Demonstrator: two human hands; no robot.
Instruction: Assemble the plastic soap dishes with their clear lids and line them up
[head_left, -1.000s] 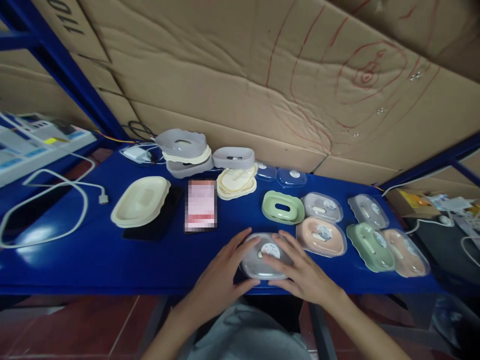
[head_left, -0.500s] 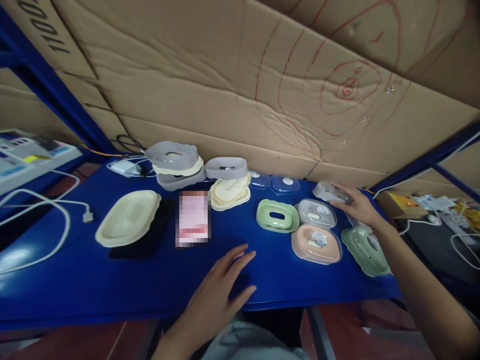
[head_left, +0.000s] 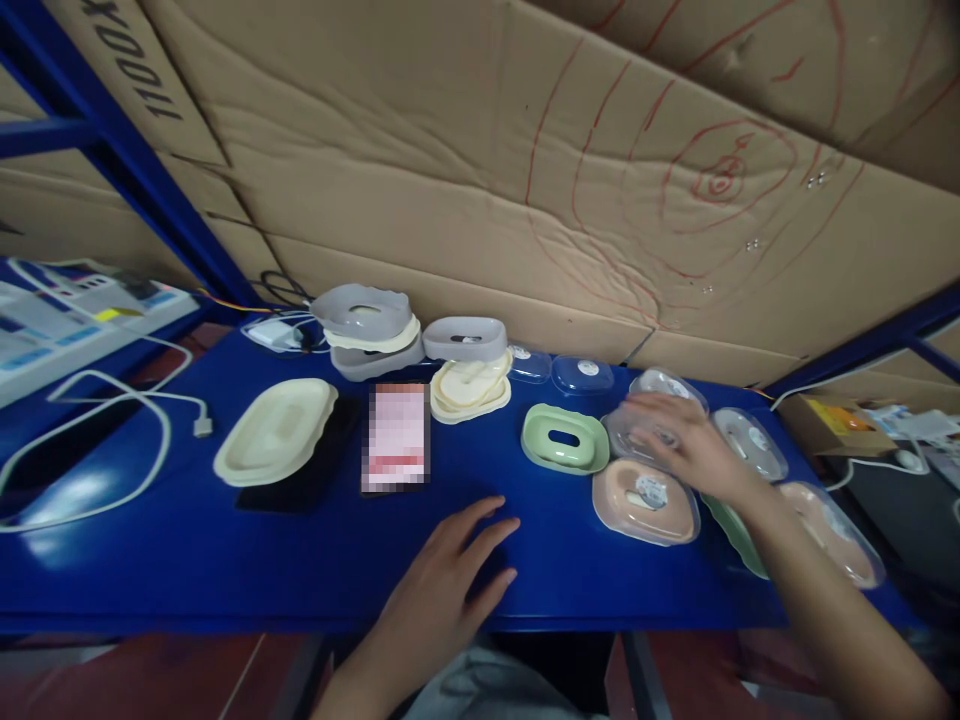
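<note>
My left hand (head_left: 450, 575) hovers over the front of the blue table with its fingers spread, holding nothing. My right hand (head_left: 694, 440) reaches over a grey soap box with a clear lid (head_left: 622, 432), partly covering it. Its fingers are stretched and slightly blurred, and whether they touch the lid is unclear. In front of that box sits a peach soap box with a clear lid (head_left: 646, 503). A lidless green soap dish (head_left: 562, 445) lies to the left. Behind the hand is another clear-lidded box (head_left: 667, 385). My right forearm partly hides a green piece (head_left: 735, 535).
Clear lids (head_left: 583, 376) lie along the cardboard wall (head_left: 390, 150). Grey dishes (head_left: 364, 312) and cream pieces (head_left: 472, 390) stand at the back. A pixelated phone (head_left: 397, 440) and a cream dish (head_left: 277, 430) are left. Grey (head_left: 750, 445) and peach boxes (head_left: 831, 535) lie right.
My right hand has left the far grey box and moved left and nearer, over the lidded grey box. My left hand keeps its spread pose. The view has shifted, showing more boxes on the right.
</note>
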